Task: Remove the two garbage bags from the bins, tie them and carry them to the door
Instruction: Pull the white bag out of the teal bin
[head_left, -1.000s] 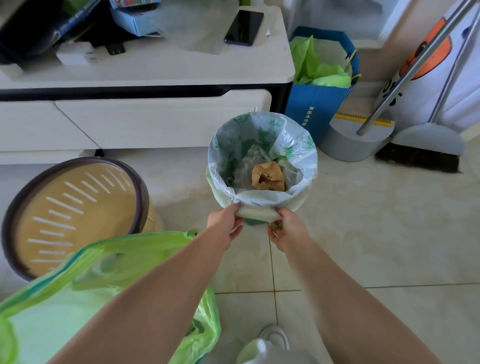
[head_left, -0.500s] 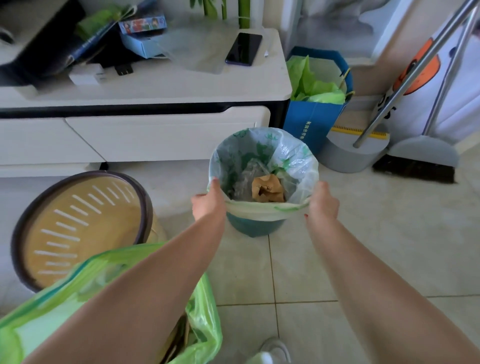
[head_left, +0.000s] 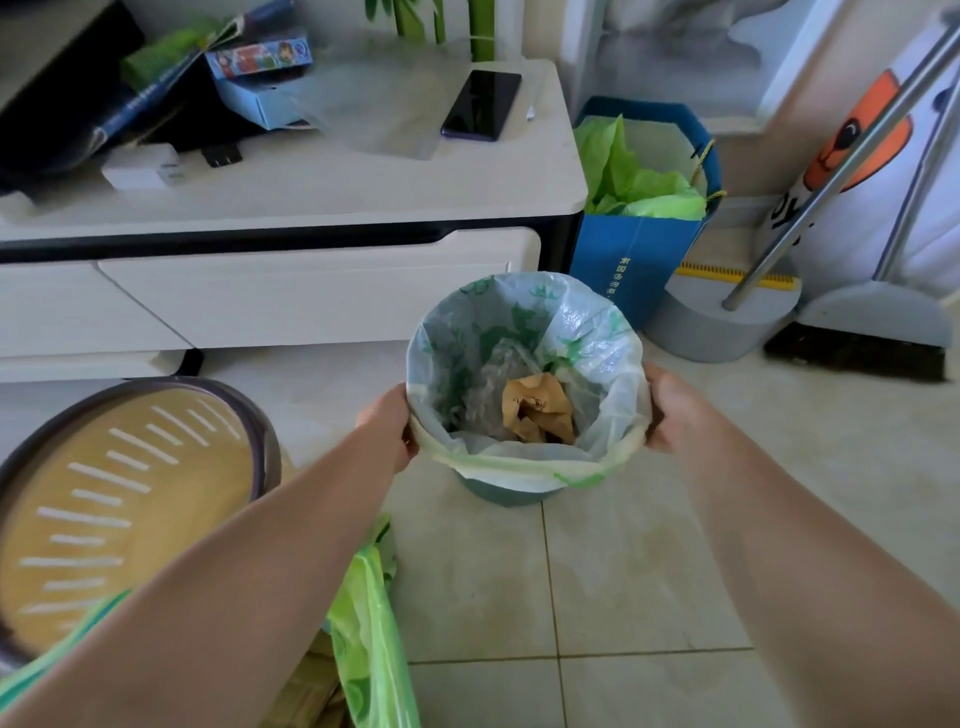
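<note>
Both hands stay spread: left hand (head_left: 387, 428) and right hand (head_left: 670, 410) grip the bag rim (head_left: 519, 467); fingertips hidden, teal bin (head_left: 498, 493) mostly covered.

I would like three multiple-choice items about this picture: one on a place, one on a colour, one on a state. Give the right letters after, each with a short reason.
1. Where is the phone?
A. on the floor
B. on the cabinet top
C. in the bin

2. What colour is the paper bag beside the cabinet?
A. red
B. black
C. blue

3. How is the liner of the small bin?
A. tied shut
B. open, folded over the rim
C. lifted fully out

Answers:
1 B: it lies flat near the top's right end.
2 C: its sides are blue, with green tissue inside.
3 B: its mouth is open, with the left hand and right hand at its rim.
</note>
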